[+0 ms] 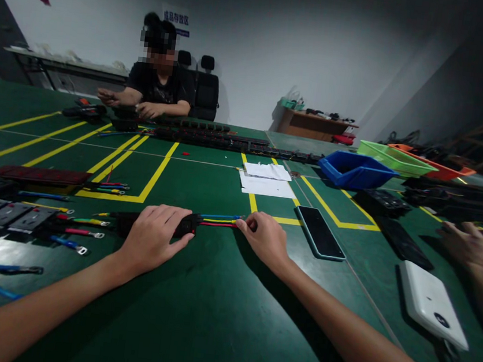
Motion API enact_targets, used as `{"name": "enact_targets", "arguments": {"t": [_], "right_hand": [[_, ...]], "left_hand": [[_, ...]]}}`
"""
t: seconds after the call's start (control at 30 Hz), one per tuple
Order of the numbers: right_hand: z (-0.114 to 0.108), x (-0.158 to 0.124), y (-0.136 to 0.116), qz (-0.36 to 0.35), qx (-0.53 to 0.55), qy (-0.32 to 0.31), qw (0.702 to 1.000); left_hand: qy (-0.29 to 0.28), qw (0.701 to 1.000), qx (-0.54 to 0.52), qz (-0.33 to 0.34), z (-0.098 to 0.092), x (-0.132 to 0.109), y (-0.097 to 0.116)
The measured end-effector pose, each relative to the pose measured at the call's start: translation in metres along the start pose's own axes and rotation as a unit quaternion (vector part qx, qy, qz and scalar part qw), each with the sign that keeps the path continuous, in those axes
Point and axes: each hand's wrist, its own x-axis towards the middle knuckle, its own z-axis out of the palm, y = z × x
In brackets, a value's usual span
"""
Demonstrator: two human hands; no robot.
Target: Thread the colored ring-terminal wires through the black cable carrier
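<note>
My left hand [152,232] is wrapped over a black socket strip [186,227] lying on the green table. Blue, yellow and red wires [219,220] run out of the strip's right end. At their far tips my right hand [265,237] has its thumb and fingers pinched together on the wires; the ends themselves are hidden by the fingers. From the strip's left end a short yellow-green wire [104,214] sticks out. To the left lie more socket modules [8,215], their coloured wires ending in ring terminals [80,250].
A phone [320,232], a white power bank [432,304] and white papers [267,184] lie to the right. Beyond them stand blue [356,171], green [395,158] and orange bins. A co-worker's hands [474,242] work at far right; another person [161,79] sits opposite.
</note>
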Motion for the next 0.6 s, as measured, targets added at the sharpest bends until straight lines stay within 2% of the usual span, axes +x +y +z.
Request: {"name": "enact_targets", "arguments": {"t": [0.4,0.6], "right_hand": [[-0.0053,-0.007,-0.0084,-0.084,-0.013,-0.01,0.996],[-0.001,-0.0077,-0.0054,-0.112,-0.001,0.012,0.994]], "left_hand": [[0.003,1.0,0.008,0.002,0.0023,-0.0002,-0.003],[0.0,1.0,0.008,0.0,0.0018,-0.0006,-0.0025]]}}
